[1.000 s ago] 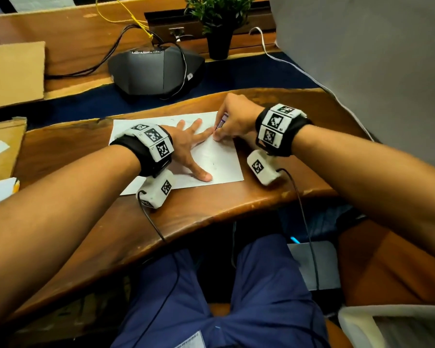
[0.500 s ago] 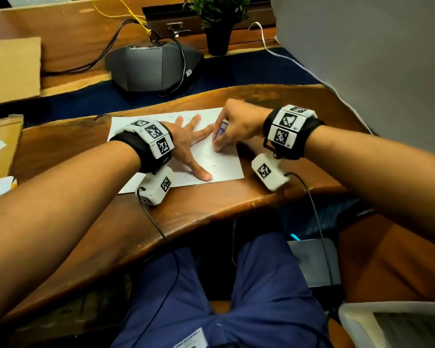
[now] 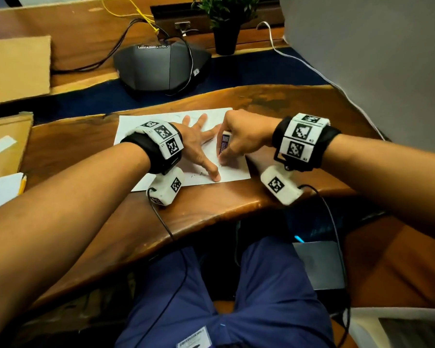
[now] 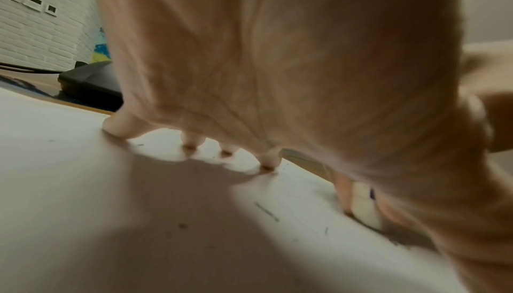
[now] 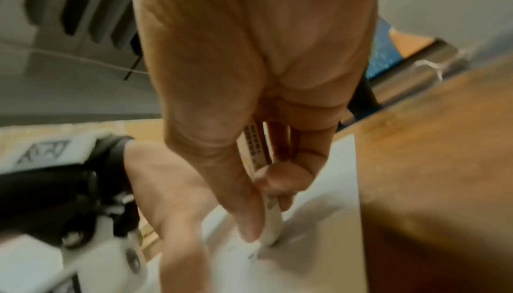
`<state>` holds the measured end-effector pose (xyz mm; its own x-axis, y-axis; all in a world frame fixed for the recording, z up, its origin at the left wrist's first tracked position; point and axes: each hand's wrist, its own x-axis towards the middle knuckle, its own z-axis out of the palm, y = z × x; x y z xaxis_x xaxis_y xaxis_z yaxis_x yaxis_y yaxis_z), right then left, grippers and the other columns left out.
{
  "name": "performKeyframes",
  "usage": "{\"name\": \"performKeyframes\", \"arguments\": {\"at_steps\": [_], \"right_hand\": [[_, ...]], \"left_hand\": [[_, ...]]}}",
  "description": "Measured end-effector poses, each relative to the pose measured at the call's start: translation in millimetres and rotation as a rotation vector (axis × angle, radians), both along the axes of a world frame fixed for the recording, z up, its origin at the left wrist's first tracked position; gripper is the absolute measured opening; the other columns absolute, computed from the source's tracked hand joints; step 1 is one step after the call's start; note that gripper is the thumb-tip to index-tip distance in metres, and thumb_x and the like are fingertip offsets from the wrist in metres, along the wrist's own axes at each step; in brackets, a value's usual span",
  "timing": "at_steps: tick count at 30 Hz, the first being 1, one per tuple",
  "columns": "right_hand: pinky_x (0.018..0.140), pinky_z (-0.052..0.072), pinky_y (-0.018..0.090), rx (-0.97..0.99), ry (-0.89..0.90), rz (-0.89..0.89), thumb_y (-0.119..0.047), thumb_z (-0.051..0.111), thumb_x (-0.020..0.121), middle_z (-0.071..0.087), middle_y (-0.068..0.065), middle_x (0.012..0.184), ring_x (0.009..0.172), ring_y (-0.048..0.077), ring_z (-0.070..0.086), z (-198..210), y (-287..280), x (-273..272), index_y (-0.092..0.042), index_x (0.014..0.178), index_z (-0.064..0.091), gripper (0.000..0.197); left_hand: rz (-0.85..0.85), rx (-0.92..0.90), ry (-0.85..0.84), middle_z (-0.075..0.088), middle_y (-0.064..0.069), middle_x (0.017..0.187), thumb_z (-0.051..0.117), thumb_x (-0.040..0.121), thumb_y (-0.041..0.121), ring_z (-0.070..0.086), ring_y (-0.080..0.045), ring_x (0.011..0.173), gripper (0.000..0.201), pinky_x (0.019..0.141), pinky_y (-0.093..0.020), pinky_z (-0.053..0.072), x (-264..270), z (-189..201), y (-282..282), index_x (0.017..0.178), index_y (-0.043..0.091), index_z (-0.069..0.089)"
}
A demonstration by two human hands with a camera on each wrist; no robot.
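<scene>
**Eraser down near the sheet's right edge**

Our right hand (image 3: 244, 136) pinches the white eraser (image 3: 224, 144) between thumb and fingers. It stands steeply, with its bare lower end on the paper (image 3: 146, 126). Our left hand (image 3: 196, 146) lies flat with fingers spread, pressing the sheet just left of the eraser. Its thumb tip rests close to the sheet's near edge. The eraser meets the paper in its right part, near the right edge. The paper's near edge runs close to the front edge of the wooden table (image 3: 211, 209). Bare wood lies right of the sheet and beyond it, and bare paper lies left of our left wrist. A grey conference phone (image 3: 161, 66) stands well behind.
</scene>
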<state>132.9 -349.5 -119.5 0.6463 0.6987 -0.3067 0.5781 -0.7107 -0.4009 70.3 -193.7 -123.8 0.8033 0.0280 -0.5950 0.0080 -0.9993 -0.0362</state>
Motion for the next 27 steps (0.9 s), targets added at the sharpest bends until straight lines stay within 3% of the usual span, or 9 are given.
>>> {"name": "performKeyframes", "arguments": {"at_steps": [4,6,9,14,18,23,27], "right_hand": [[0.06,0.051,0.02,0.077,-0.048,-0.174,-0.033,0.091,0.069,0.074,0.002,0.094,0.075,0.012,0.067,5.4,-2.5,16.6,-0.011,0.097,0.074,0.039],[0.057,0.05,0.019,0.062,-0.055,-0.116,-0.033,0.09,0.069,0.071,0.0,0.093,0.075,0.011,0.064,2.0,-1.1,9.8,-0.014,0.095,0.072,0.038],[0.053,0.048,0.013,-0.025,0.034,0.009,-0.033,0.089,0.071,0.075,-0.004,0.083,0.069,0.006,0.068,1.1,-4.1,-5.3,-0.016,0.092,0.078,0.029],[0.057,0.048,0.018,0.087,-0.08,-0.165,-0.033,0.09,0.069,0.072,0.002,0.097,0.075,0.01,0.064,6.4,-4.6,12.4,-0.015,0.098,0.071,0.039],[0.059,0.052,0.017,0.02,0.007,0.012,-0.033,0.088,0.072,0.073,-0.005,0.086,0.07,0.004,0.065,-0.9,-7.5,-13.6,-0.017,0.093,0.076,0.029],[0.073,0.058,0.027,0.078,-0.072,-0.126,-0.037,0.09,0.068,0.074,0.0,0.092,0.083,0.012,0.067,5.2,-7.2,7.7,-0.014,0.096,0.077,0.038],[0.064,0.054,0.02,0.031,0.033,0.041,-0.035,0.089,0.07,0.074,-0.005,0.084,0.073,0.008,0.069,1.0,-9.7,-10.4,-0.019,0.093,0.078,0.03]], "left_hand": [[-0.006,0.002,0.009,-0.032,0.001,0.159,0.064,0.039,0.089,-0.021,-0.039,0.146,0.142,0.115,-0.067,0.004,1.4,-0.4,-2.5,0.144,0.053,-0.024],[0.003,0.005,0.002,-0.032,0.003,0.159,0.066,0.043,0.089,-0.021,-0.038,0.147,0.14,0.115,-0.067,0.004,0.2,-0.1,-1.7,0.145,0.052,-0.022],[-0.005,0.013,0.011,-0.032,0.002,0.159,0.061,0.036,0.091,-0.021,-0.038,0.147,0.144,0.115,-0.067,0.004,0.0,-0.1,-1.2,0.147,0.05,-0.021],[-0.009,0.011,0.013,-0.032,0.001,0.159,0.06,0.033,0.09,-0.019,-0.04,0.147,0.144,0.115,-0.067,0.004,-0.4,0.3,-3.5,0.144,0.052,-0.024],[-0.014,0.009,0.0,-0.032,0.001,0.159,0.061,0.035,0.089,-0.02,-0.038,0.147,0.145,0.116,-0.066,0.003,0.7,0.8,-1.3,0.146,0.049,-0.023],[-0.021,0.026,-0.004,-0.032,0.001,0.159,0.063,0.039,0.089,-0.021,-0.039,0.147,0.143,0.115,-0.067,0.004,-0.5,-1.1,-2.2,0.145,0.051,-0.025],[-0.01,0.025,-0.001,-0.033,0.002,0.158,0.065,0.044,0.087,-0.022,-0.038,0.147,0.14,0.115,-0.067,0.004,-1.1,0.4,-2.2,0.145,0.049,-0.025]]}}
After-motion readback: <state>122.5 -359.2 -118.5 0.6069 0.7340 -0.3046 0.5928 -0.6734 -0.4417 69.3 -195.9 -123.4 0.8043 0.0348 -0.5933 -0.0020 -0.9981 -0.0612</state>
